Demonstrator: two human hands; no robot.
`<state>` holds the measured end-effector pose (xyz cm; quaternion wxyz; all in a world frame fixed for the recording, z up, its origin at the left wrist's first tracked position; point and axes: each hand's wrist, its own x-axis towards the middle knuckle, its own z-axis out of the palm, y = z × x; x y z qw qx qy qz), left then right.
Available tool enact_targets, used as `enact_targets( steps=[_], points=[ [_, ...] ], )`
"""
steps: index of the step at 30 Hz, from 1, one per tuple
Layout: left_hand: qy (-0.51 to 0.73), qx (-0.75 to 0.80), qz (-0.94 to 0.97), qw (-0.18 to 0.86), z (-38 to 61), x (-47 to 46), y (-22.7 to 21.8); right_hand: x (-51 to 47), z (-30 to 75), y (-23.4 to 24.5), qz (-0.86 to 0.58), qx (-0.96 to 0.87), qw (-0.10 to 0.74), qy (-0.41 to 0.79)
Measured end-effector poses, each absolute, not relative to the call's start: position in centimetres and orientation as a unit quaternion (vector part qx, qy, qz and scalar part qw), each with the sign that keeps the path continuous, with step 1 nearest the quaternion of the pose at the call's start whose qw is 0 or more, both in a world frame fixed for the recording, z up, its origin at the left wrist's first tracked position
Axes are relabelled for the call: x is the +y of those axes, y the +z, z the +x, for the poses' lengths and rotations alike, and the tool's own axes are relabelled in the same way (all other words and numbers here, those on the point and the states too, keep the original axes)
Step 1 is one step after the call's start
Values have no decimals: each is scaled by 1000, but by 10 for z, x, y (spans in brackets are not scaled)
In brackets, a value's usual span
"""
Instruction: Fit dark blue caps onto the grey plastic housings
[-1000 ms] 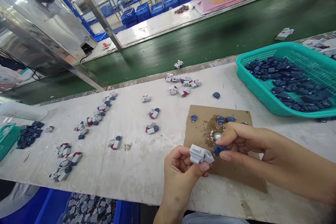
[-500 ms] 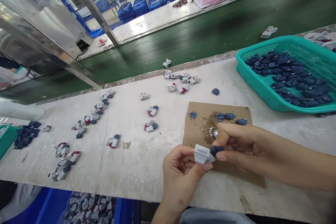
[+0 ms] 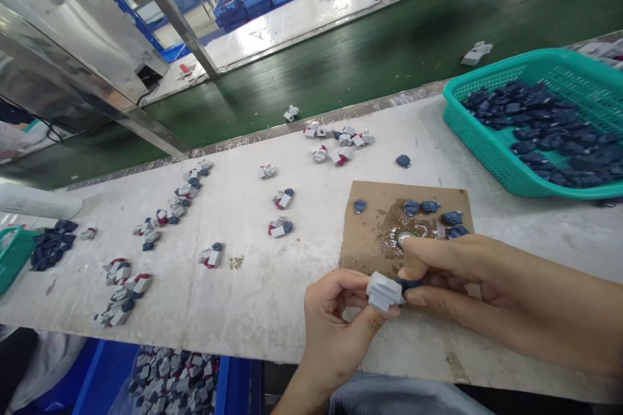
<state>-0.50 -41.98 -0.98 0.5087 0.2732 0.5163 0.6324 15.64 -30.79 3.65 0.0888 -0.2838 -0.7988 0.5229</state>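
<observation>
My left hand (image 3: 341,318) pinches a light grey blocky plastic part (image 3: 384,292) between thumb and forefinger. From the other side my right hand (image 3: 452,279) grips a small dark blue plastic piece (image 3: 409,283), mostly covered by its fingers, against the grey part's right end. Whether the two are joined I cannot tell. Beneath the right hand lies a brown cardboard sheet (image 3: 365,240) with a wet, shiny patch (image 3: 389,233). Several dark blue pieces (image 3: 429,207) rest on it. A round, shiny object (image 3: 405,237) shows beside my right forefinger, partly hidden.
A teal basket (image 3: 487,149) of dark blue pieces stands at the right. Grey, red and blue assemblies (image 3: 280,227) are scattered over the white table (image 3: 263,292). Behind runs a green conveyor belt (image 3: 341,65) carrying a few parts. A blue bin (image 3: 224,382) full of parts sits below the table's front edge.
Both hands stay together, with the grey part turned and tilted slightly. A part on the belt has shifted left. The camera view has moved a little.
</observation>
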Motion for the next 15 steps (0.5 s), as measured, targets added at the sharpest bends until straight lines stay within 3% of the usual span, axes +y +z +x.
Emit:
enact_targets(
  steps=[3, 9, 12, 15],
  points=[
    [655, 473, 287, 514, -2, -423, -24, -306, 157, 35, -260, -785, 53, 560],
    [643, 396, 208, 622, -3, -417, -23, -298, 147, 23, -231, -684, 93, 686],
    [630, 431, 202, 613, -10, -412, -14, -292, 126, 22, -316, -610, 197, 700],
    [606, 499, 230, 576, -15, -409, -6, -296, 98, 30, -354, -543, 166, 743]
  ],
)
